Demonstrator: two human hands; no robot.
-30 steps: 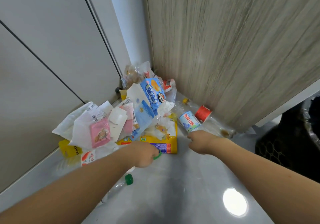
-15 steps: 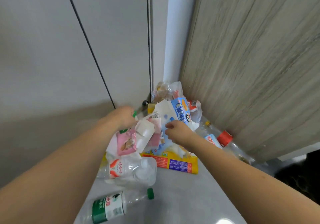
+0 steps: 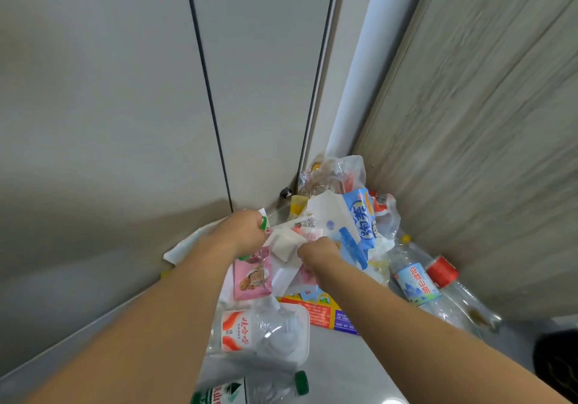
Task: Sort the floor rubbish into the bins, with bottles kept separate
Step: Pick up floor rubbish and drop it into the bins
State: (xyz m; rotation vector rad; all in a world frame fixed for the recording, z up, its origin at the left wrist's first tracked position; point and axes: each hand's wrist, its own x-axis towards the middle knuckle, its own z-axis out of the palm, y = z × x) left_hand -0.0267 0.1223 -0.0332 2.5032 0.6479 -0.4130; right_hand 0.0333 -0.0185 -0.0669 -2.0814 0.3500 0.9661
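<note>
A: Status on your hands?

B: Your left hand (image 3: 247, 231) is curled round a wad of wrappers (image 3: 291, 241) with something green pinched at the fingertips. Your right hand (image 3: 316, 251) is knuckles-up on the same wad; fingers tuck under, so I can't tell if they grip or just press.

A: Bottles?

B: All on the floor. Blue-label bottle (image 3: 416, 284) and red-label bottle (image 3: 447, 278) lie at the right by the wood panel. Crushed bottle (image 3: 250, 331) and green-cap bottle (image 3: 250, 391) lie near you, under your left arm. Only a dark bin (image 3: 560, 363) edge shows at the right.

A: Risks?

B: The heap is loose and layered. Lift that wad and the pink packet (image 3: 251, 278) or the blue bag (image 3: 362, 219) could slide off. Your forearm could also roll the green-cap bottle. And check that green bit: if it's a bottle cap, it shouldn't go in with the wrappers.
</note>
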